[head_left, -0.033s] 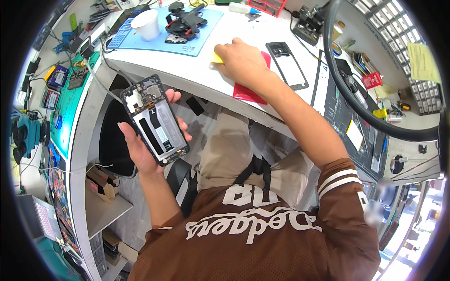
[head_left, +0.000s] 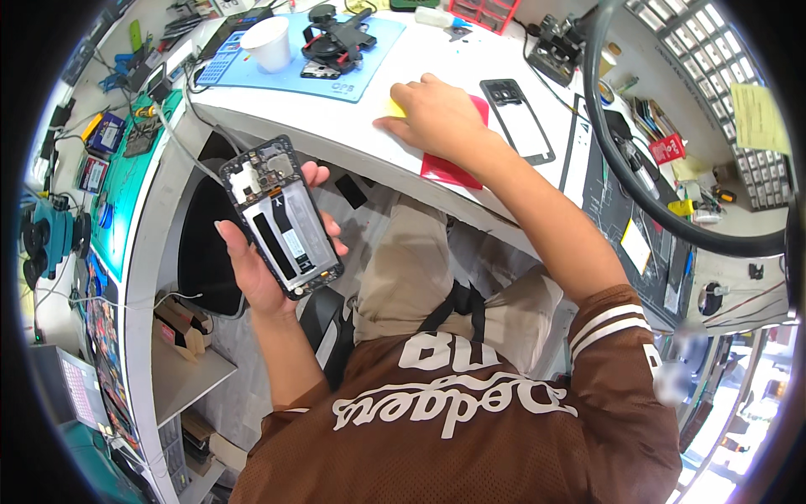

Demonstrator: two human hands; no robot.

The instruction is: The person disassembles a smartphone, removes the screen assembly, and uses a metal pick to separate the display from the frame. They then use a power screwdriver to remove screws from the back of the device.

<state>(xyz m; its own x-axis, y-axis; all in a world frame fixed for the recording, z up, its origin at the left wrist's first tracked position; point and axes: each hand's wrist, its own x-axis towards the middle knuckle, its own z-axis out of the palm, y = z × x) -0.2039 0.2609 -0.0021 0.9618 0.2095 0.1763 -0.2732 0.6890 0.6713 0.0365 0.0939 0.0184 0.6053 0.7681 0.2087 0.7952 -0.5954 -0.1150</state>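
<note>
My left hand (head_left: pixel 260 281) is closed around an opened smartphone (head_left: pixel 285 223), its inner side facing up. The circuit board shows at its upper end and a silvery battery with a black strip below. It is held off the near edge of the white table. My right hand (head_left: pixel 438 118) is over the tabletop, fingers bent around a small yellow piece (head_left: pixel 396 107), mostly hidden, and thumb extended on its near side. Under my right wrist lies a flat red sheet or pouch (head_left: pixel 453 170). Right of that lies an empty dark phone frame (head_left: pixel 541 149).
A blue work mat (head_left: pixel 388 42) at the back bears a white cup (head_left: pixel 267 44) and a black clamp-like fixture (head_left: pixel 334 38). A thick dark ring on an arm (head_left: pixel 598 126) arches over the right side. Cables (head_left: pixel 189 149) hang at the table's left corner.
The thumb of my right hand now reaches further out to the left, and less of the yellow piece shows. The view has shifted slightly; my left hand still holds the smartphone.
</note>
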